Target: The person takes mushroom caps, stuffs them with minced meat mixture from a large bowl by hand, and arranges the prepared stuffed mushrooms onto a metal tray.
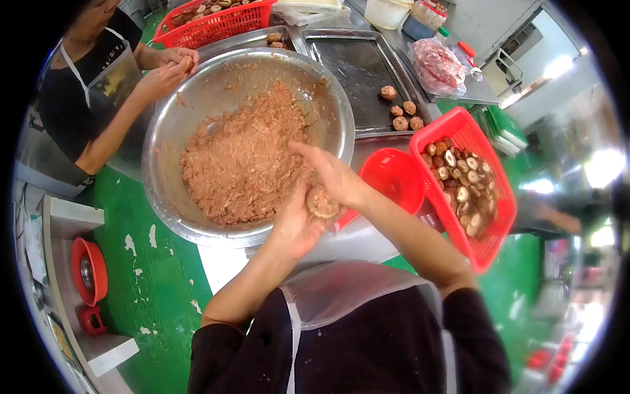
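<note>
Green kitchen floor [164,295] below; at a wide silver steel bowl's [161,151] near right rim, left hand [295,230] and right hand [333,176] cup a round pinkish-brown meatball [322,203], apparently shaping it; gentle, even pressure seems needed next.

The person [367,348] wears the one camera on their head. It looks forward and down, close over the left hand [293,228] and right hand [335,176], seeing very wide.

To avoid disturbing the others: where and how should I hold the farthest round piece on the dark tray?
Probably its two sides, from above and the left: the farthest round piece is roughly ball-shaped, and the other four on the dark tray lie nearer and rightward.
</note>
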Demonstrator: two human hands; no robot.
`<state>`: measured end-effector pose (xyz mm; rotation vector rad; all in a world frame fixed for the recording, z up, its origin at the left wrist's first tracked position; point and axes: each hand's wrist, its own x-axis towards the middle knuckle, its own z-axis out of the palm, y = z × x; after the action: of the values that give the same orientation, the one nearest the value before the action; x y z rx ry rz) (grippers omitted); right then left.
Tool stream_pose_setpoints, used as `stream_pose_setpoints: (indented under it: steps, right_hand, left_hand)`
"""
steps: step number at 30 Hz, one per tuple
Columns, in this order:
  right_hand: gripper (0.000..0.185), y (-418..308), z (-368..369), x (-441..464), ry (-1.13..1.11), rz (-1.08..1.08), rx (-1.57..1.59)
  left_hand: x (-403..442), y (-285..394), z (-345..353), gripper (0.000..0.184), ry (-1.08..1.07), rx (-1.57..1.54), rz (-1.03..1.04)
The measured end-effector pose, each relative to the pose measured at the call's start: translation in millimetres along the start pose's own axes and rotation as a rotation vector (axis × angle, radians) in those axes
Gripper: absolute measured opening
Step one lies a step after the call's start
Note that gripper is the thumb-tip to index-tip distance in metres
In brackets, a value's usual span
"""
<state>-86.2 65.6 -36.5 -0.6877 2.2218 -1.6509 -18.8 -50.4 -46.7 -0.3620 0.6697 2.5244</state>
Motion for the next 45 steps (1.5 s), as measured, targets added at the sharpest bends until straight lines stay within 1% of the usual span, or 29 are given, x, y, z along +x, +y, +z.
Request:
stream_pose_setpoints:
  steps: [2,4,7,8,10,11,14,16,17,19,21,23,24,25,27,28,31,34,37,39,40,41,42,43,44,45]
  right_hand:
    - [0.056,0,2,-5,0.069,0.032,-0.008]
    - [0.053,-2,3,-16,0.13,-0.2,-0.33]
    - [0.05,-25,11,-32,0.001,-0.35,-0.904]
    - [0.046,-28,13,-30,0.032,-0.292,-0.85]
    - [0.045,-8,9,-23,0.008,-0.191,-0.517]
    - [0.044,0,7,-18,-0.008,-0.144,-0.35]
    - [0.044,-8,-3,-13,-0.037,0.042,0.033]
    - [0.047,-11,7,-15,-0.058,0.002,-0.376]
    - [0.048,-12,10,-16,-0.066,-0.017,-0.58]
    - [0.048,6,6,-14,-0.033,-0.206,-0.691]
    - [0.046,9,-2,-15,0.037,-0.127,-0.433]
    - [0.044,-35,-13,-16,0.146,0.215,0.195]
    - [0.039,-20,-11,-9,0.14,0.25,0.225]
    - [0.038,-8,-6,-8,0.093,0.055,-0.058]
    - [0.037,3,5,-11,-0.005,-0.326,-0.627]
    - [0.036,-17,7,-14,-0.082,-0.254,-0.651]
    - [0.038,-41,15,-41,0.099,-0.215,-0.874]
    - [0.041,-22,-2,-43,0.199,-0.254,-0.528]
    - [0.046,-15,-12,-46,0.141,-0.253,-0.368]
    - [0.041,-23,-9,-59,0.22,-0.208,-0.325]
    - [0.039,-35,-19,-64,0.141,-0.283,-0.74]
    - [0.037,-44,-19,-66,0.043,-0.291,-1.159]
    - [0.037,-29,-4,-70,0.182,-0.251,-0.994]
    - [0.039,-33,-9,-80,0.376,-0.361,-0.95]
    - [0.04,-19,-4,-72,0.42,-0.222,-0.89]
    - [0.04,-30,-6,-75,0.383,-0.073,-0.847]
  left_hand:
    - [1,-1,-3,0.044,0.022,-0.024,-0.012]
    - [-4,-1,5,0.043,0.024,-0.013,0.017]
    - [1,-9,-1,0.042,-0.018,-0.165,0.044]
    - [2,-10,-6,0.043,-0.016,-0.08,0.037]
    - [2,-9,-13,0.045,-0.015,0.092,0.033]
    - [1,-8,-9,0.046,-0.002,0.108,0.057]
    - [-4,-8,8,0.051,0.025,0.14,0.125]
    - [-4,-9,8,0.056,0.008,0.157,0.168]
    - [-5,-8,7,0.058,-0.017,0.127,0.158]
    - [-8,-6,4,0.064,-0.064,0.059,0.139]
    - [-9,-5,11,0.068,-0.031,0.017,0.119]
    - [-11,-4,12,0.07,-0.018,-0.002,0.096]
    - [-11,-4,11,0.07,-0.026,0.002,0.081]
    - [-10,-3,12,0.071,-0.037,0.01,0.06]
    - [-9,-6,13,0.07,-0.016,0.028,0.117]
    - [-8,-7,14,0.069,-0.005,0.036,0.149]
    - [-13,-1,16,0.066,-0.105,-0.185,0.067]
    - [-14,-2,15,0.06,-0.088,-0.14,-0.059]
    - [-5,-12,8,0.055,-0.167,-0.174,-0.069]
    - [1,-19,-7,0.046,-0.512,-0.239,-0.106]
    - [21,-22,-10,0.037,-0.571,-0.35,-0.183]
    - [3,-24,33,0.039,-0.09,-0.018,-0.012]
    - [22,-41,-4,0.037,-0.311,-0.306,0.025]
    - [51,-59,-30,0.041,-0.409,-0.472,0.056]
    - [81,-66,-35,0.045,-0.459,-0.64,0.077]
    - [35,-52,19,0.045,-0.507,-0.256,-0.003]
